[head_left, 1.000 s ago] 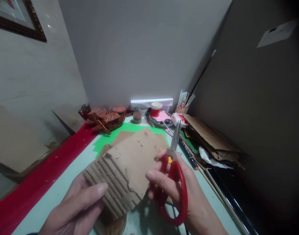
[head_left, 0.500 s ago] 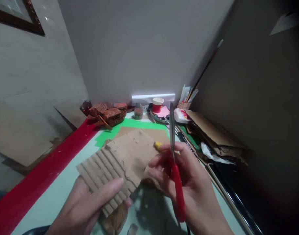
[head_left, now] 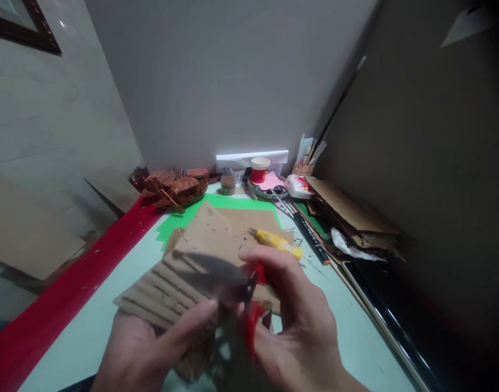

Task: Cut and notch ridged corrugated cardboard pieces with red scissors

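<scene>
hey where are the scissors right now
The scissors are in the right hand, below the head view's centre, pointing left across the ridged cardboard.

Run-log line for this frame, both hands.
left hand: holding corrugated cardboard | right hand: holding red-handled scissors | blades: over cardboard, blurred | nearby: yellow tool

A: Table (head_left: 355, 305) status?
B: Pale mint top, red band (head_left: 81, 277) along left side.
A: On it?
B: Bright green sheet (head_left: 249, 203) toward back, brown model boat (head_left: 186, 188) back left, black orange-ended pen (head_left: 310, 237) at right.
</scene>
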Demonstrator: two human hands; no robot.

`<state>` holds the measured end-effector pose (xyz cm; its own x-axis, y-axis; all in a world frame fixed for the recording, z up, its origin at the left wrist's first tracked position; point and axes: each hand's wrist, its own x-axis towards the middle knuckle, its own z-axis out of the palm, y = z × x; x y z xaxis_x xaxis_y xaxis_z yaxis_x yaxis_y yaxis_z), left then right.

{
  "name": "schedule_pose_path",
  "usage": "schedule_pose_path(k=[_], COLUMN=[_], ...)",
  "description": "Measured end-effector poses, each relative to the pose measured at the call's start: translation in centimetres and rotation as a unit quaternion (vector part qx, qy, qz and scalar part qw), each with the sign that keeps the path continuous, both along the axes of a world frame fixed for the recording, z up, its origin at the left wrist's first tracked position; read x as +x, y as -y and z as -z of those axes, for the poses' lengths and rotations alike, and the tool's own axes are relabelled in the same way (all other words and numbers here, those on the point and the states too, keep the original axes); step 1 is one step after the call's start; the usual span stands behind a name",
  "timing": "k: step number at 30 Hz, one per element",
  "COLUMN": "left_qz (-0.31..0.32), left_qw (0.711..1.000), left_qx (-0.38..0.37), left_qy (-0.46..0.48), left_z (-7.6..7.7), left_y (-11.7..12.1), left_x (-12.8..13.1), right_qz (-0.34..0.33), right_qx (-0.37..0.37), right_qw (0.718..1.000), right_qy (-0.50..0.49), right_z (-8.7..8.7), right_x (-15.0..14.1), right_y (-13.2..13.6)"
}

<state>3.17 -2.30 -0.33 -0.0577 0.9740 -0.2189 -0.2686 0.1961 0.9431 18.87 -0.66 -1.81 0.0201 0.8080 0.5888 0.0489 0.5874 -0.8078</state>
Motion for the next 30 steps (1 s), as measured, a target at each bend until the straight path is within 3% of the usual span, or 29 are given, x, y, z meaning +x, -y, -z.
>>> schedule_pose_path(k=[4, 7, 10, 14, 19, 24, 30], left_qz=[-0.037, -0.045, -0.018, 0.02, 0.062, 0.061, -0.003], left_qw=[0.994, 0.986, 0.991, 0.998, 0.996, 0.998, 0.999], left_qx=[0.01, 0.014, 0.003, 0.011, -0.009, 0.003, 0.013], left_qy=[-0.106, -0.159, -0.134, -0.052, 0.063, 0.017, -0.037], left_z=[-0.4, -0.5, -0.4, -0.1, 0.3, 0.1, -0.4], left_y=[0.1, 0.1, 0.1, 0.0, -0.1, -0.1, -0.1], left_x=[0.2, 0.0, -0.3, -0.4, -0.5, -0.6, -0.1], right_qz=[-0.022, -0.069, -0.133, -0.193, -0.176, -0.192, -0.112], right_qx=[-0.075, -0.188, -0.3, -0.366, -0.35, -0.341, -0.239], right_qw=[0.997, 0.977, 0.934, 0.896, 0.905, 0.899, 0.96], right_qy=[-0.015, -0.076, -0.142, -0.162, -0.165, -0.199, -0.093], right_z=[-0.6, -1.6, -2.6, -3.5, -3.4, -2.8, -2.0], right_x=[-0.3, -0.3, 0.1, 0.9, 1.1, 0.9, 0.3], right_y=[-0.1, -0.5, -0.9, -1.0, -1.1, -1.3, -0.7])
